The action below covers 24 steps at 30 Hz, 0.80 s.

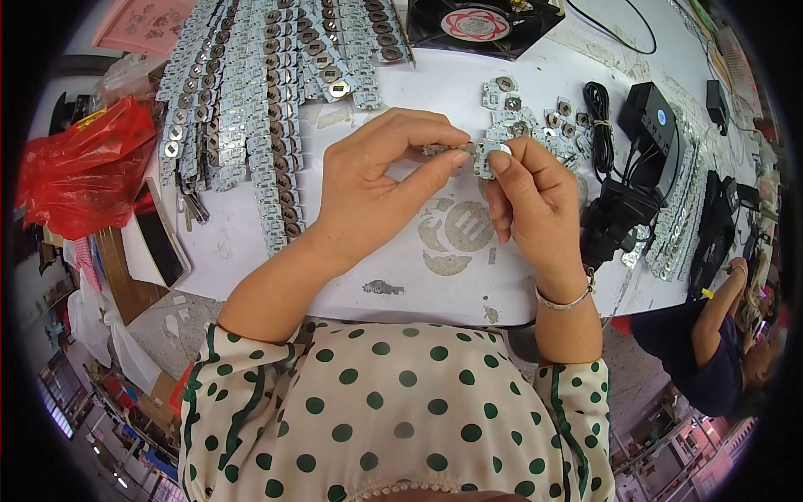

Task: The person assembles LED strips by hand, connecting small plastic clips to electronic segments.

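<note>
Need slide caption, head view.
Left hand and right hand pinch small electronic parts above a white table, near strips of circuit boards.

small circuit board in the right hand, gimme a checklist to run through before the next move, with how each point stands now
1. Left hand has a small part pinched between thumb and fingers: ok.
2. Right hand grips the small circuit board: ok.
3. Part and board properly joined: cannot tell, the contact is too small and partly covered.
4. Held board separate from the boards behind it: cannot tell, they overlap in view.
5. Coiled black cable apart from the right hand: ok.
6. Black fan apart from both hands: ok.
</note>
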Available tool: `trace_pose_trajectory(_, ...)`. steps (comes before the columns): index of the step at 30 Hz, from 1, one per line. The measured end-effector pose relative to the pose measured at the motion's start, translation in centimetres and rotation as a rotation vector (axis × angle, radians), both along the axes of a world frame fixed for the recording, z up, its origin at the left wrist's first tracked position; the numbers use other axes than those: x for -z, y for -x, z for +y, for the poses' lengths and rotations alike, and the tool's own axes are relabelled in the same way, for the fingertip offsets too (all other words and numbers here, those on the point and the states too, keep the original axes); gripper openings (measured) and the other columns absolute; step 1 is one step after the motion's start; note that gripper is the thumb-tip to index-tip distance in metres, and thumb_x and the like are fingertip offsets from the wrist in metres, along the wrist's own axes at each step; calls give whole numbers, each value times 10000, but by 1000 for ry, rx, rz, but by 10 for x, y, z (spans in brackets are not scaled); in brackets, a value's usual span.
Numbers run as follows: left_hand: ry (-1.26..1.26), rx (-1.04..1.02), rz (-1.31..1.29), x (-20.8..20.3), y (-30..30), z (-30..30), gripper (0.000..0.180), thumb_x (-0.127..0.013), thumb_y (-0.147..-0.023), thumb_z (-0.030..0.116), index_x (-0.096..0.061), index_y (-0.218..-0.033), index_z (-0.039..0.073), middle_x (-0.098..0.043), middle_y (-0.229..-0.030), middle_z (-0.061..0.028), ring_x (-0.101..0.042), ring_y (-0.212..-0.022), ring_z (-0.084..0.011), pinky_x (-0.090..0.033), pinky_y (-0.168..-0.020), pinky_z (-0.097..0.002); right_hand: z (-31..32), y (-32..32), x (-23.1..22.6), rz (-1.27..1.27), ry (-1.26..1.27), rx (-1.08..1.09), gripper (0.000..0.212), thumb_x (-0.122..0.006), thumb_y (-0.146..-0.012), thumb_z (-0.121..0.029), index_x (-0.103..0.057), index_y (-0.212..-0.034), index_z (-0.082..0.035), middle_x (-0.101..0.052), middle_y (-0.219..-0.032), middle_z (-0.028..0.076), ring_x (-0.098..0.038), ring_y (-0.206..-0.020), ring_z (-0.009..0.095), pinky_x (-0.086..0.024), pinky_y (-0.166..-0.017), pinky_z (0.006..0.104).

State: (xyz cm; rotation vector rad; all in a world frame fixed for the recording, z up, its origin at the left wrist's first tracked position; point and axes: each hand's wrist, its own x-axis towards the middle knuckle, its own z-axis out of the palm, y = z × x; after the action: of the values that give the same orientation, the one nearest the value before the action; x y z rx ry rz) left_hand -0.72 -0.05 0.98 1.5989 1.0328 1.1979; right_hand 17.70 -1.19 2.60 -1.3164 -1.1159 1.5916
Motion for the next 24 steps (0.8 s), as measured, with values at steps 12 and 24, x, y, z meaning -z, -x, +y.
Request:
trace_pose_trajectory(12, 369, 130, -213, 9, -4, -2, 204, -646, -879, -7, -638, -1083, -20, -639, -972, -71, -635, -893, -122, -530, -793, -245, 10, -19, -4, -496, -103, -53, 181, -643, -893, -142, -618, -774, -8, -559, -545, 15, -455, -454, 48, -362, -436, 227)
trace_pose_trajectory(24, 615, 152, -290, 5, 5, 7, 176, -676, -863, 3, -606, -1022, -25, -670, -901, -86, -660, -794, -118, -551, -710, -237, 8, -22, -10, -285, -103, -177, 152, -678, -882, -138, -721, -909, 6, -617, -615, -4, -478, -512, 34, -371, -462, 205)
